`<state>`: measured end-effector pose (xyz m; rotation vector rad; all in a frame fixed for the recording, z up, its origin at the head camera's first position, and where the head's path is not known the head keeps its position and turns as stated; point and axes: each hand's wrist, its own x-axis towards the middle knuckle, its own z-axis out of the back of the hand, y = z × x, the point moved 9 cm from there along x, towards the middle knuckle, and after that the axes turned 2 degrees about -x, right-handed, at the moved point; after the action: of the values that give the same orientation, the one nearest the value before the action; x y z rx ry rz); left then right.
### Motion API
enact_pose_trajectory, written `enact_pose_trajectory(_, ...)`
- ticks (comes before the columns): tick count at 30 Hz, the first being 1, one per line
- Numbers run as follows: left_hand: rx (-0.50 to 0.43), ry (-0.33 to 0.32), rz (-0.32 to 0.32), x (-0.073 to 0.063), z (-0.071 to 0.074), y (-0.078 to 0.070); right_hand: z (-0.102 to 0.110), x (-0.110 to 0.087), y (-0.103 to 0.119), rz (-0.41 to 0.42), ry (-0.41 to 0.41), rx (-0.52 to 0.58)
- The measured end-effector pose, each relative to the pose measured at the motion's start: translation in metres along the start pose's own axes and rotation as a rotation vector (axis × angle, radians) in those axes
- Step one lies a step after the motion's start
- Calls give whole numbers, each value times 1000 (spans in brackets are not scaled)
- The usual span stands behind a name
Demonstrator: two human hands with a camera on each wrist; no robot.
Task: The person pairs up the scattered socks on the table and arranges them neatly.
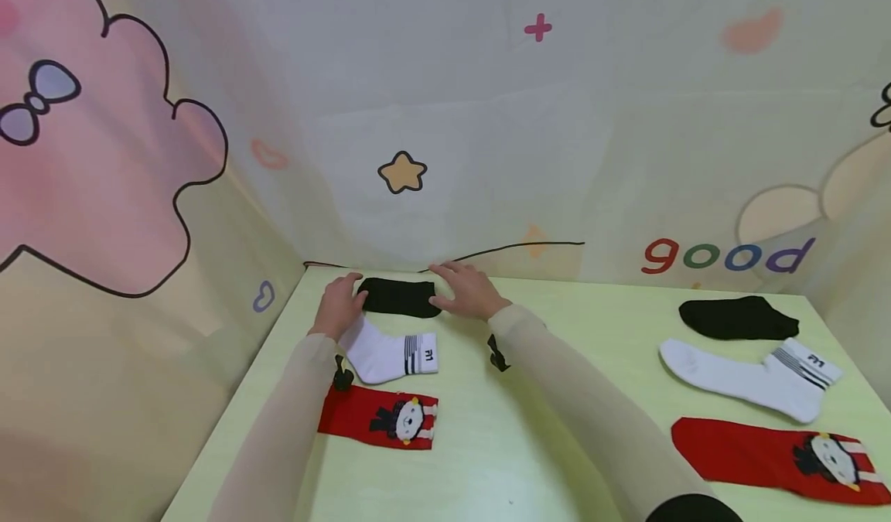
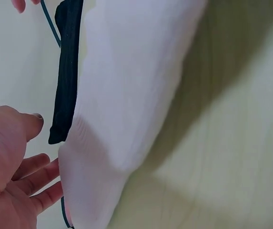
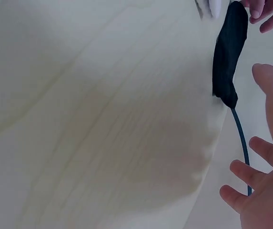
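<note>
Pale tabletop (image 1: 599, 344): black sock (image 1: 399, 298) between left fingers (image 1: 346, 283) and right fingers (image 1: 455, 276).

Head cam fairly bright; wrist cams dimmer w/ soft shadows.

Worktop (image 1: 612, 321), left edge: your left hand (image 1: 339, 305), rear-left sock (image 1: 397, 298), your right hand (image 1: 468, 290) | before that sock: mid-left sock (image 1: 386, 356), front-left sock (image 1: 376, 420) | right edge, back to front: rear-right sock (image 1: 738, 318), mid-right sock (image 1: 752, 380), front-right sock (image 1: 773, 456)
</note>
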<state>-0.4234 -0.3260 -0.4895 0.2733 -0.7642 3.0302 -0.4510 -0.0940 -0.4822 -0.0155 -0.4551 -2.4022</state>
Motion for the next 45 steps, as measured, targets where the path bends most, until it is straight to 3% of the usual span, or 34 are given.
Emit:
enact_pose_trajectory(5,18,-1,-2,3,-4,0,-7,4,3,-4,-5,-5)
enact_pose_trajectory(18,14,46,64,4,-15,-2,-23,8,15,-19,28,-77)
enact_pose_trajectory(33,51,60,94,7,-17,2,-33,9,18,-48,72,-93)
enact_pose_trajectory(45,72,49,80,4,-19,0,-37,6,15,-82,107,-137)
